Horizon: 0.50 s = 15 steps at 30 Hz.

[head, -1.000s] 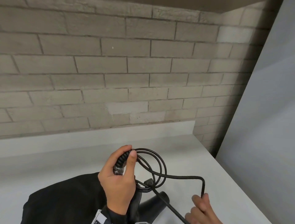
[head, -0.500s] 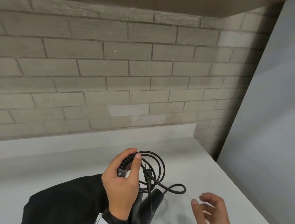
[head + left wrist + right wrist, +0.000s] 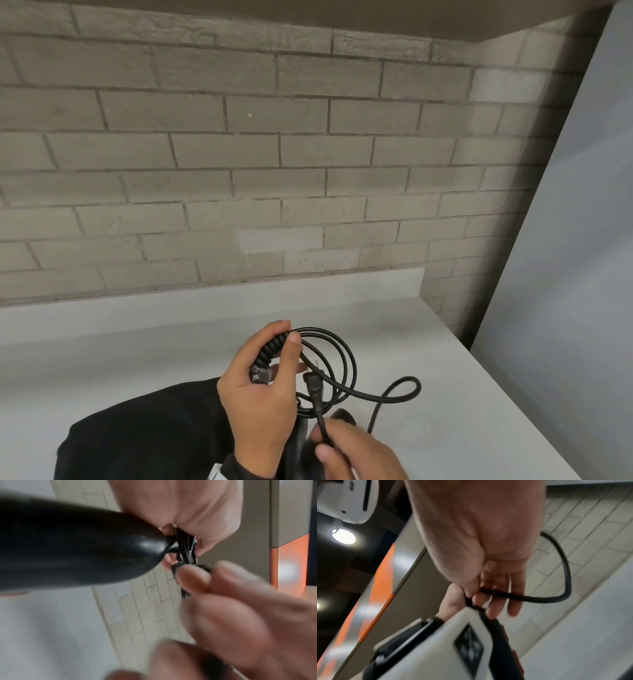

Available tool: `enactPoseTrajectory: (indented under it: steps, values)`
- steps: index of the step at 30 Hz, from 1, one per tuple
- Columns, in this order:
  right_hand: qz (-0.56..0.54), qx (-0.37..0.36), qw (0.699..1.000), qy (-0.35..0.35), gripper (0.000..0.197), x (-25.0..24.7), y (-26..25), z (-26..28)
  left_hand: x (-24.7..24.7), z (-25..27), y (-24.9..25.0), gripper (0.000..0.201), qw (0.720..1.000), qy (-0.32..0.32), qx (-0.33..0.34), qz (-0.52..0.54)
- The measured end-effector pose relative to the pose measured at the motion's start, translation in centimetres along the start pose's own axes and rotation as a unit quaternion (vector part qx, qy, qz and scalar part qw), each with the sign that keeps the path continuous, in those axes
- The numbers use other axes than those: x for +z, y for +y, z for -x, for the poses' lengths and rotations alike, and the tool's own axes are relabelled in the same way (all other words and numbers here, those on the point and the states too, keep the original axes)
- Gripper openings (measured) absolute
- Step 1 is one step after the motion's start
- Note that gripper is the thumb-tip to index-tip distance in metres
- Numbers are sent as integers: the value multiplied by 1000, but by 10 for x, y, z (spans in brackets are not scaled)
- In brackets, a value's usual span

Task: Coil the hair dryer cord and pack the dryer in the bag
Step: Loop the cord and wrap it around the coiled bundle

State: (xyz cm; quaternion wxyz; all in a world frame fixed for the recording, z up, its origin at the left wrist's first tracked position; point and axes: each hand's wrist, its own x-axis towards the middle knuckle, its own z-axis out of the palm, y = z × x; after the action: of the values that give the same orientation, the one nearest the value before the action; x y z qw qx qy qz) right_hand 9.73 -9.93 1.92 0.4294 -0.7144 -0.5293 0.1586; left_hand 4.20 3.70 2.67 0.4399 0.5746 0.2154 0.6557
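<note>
My left hand (image 3: 263, 383) grips the black cord's ribbed sleeve and several coiled loops of cord (image 3: 346, 359) above the counter. The plug (image 3: 312, 382) hangs inside the loops, prongs up. My right hand (image 3: 346, 448) pinches the cord just below the plug; in the right wrist view the cord (image 3: 563, 574) loops out from the fingers (image 3: 498, 599). A free loop (image 3: 400, 390) trails right. The black hair dryer (image 3: 68, 545) hangs under my left hand, its body mostly hidden in the head view. The black bag (image 3: 144, 431) lies on the counter at lower left.
A white counter (image 3: 171, 342) with a low backsplash runs along a brick wall (image 3: 274, 154). A grey panel (image 3: 565, 274) stands at the right, close to the counter's right end.
My right hand had let go of the cord and hung open; it has now moved left and up and pinched the cord below the plug. The free loop has shifted right.
</note>
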Motion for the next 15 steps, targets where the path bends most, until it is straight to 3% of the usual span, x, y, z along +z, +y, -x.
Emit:
enactPoseTrajectory:
  steps: [2, 4, 5, 6, 8, 11, 15]
  values:
    - [-43, -22, 998, -47, 32, -14, -3, 4, -1, -2, 0, 15, 1000, 0, -2, 9]
    - [-20, -52, 997, -61, 21, -30, -3, 9, -2, -3, 0, 17, 1000, 4, -2, 18]
    - [35, -85, 994, -53, 12, -35, 3, 12, -3, -4, -1, 17, 1000, 6, -1, 21]
    - [80, -117, 989, -40, 20, -39, 13, 15, -3, -4, -1, 17, 1000, 6, -2, 23]
    - [185, -91, 976, -66, 32, -48, 29, 18, -4, -4, -1, 17, 1000, 6, -7, 27]
    - [338, -145, 930, -8, 30, -54, 79, 28, -5, -4, 0, 17, 999, 4, -12, 33]
    - [302, -122, 934, 145, 74, -36, 99, 21, -2, -2, 1, 16, 999, 0, -17, 37]
